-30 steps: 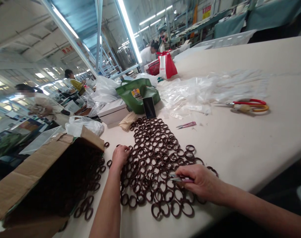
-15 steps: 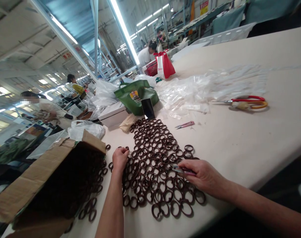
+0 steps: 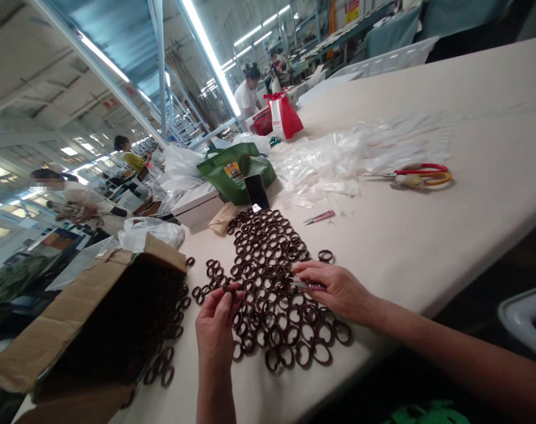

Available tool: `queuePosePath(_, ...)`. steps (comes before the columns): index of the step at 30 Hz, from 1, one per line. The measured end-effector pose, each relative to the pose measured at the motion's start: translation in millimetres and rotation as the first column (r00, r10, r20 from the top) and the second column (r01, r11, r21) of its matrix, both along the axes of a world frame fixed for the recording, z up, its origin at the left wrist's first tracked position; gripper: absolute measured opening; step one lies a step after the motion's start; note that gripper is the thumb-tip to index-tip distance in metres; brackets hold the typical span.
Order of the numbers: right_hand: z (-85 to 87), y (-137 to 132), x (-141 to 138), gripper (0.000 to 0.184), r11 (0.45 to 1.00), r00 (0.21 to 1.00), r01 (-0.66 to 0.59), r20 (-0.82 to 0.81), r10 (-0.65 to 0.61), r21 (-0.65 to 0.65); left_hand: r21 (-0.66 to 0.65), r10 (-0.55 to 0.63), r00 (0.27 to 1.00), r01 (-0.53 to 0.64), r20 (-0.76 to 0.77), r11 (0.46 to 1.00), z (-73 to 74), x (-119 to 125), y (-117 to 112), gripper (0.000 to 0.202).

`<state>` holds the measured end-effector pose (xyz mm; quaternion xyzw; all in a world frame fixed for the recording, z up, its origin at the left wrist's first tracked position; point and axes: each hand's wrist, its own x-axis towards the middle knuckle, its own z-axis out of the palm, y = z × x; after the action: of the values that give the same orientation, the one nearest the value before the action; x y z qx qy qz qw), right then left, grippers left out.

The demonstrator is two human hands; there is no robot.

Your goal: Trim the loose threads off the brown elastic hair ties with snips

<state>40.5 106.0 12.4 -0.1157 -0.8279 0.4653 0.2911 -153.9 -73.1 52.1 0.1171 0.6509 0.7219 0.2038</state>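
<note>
Many dark brown rings [image 3: 268, 268] lie spread over the pale table in front of me. My left hand [image 3: 217, 321] is at the left side of the spread, thumb and fingers pinched together on one small dark brown ring [image 3: 228, 288], which the fingers partly cover. My right hand [image 3: 338, 291] is closed around a pair of thread snips [image 3: 310, 285] above the right side of the rings. The snips' blades point left, toward my left hand, and are apart from the ring it holds.
An open cardboard box [image 3: 73, 312] with a dark inside lies at the left, more rings beside it. Farther back are spare snips [image 3: 320, 217], large scissors [image 3: 416, 175], a green bag [image 3: 237, 172], a red-and-white bag [image 3: 284, 116] and clear plastic bags [image 3: 325, 162]. Other people work beyond.
My left hand has come back toward me from the far left edge of the rings, now with a ring in its fingers. My right hand with the snips has shifted slightly away from me.
</note>
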Motion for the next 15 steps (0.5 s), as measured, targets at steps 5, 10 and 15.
queuePosePath(5, 7.1, -10.1, 6.1, 0.025, 0.995, 1.0, 0.02, 0.016, -0.019, -0.1, 0.001, 0.025, 0.999, -0.025, -0.03, 1.0, -5.7, 36.5, -12.4, 0.034)
queuePosePath(10, 11.1, -25.1, 12.3, 0.035, 0.941, 0.996, -0.028, 0.065, 0.053, -0.337, 0.016, 0.023, 1.0, -0.022, -0.015, 1.0, -15.9, 68.5, -22.1, 0.033)
queuePosePath(15, 15.2, -41.3, 9.3, 0.031, 0.796, 0.989, -0.146, -0.063, 0.135, -0.588, 0.109, -0.065, 0.979, 0.044, 0.192, 0.993, -20.6, 97.7, -21.5, 0.036)
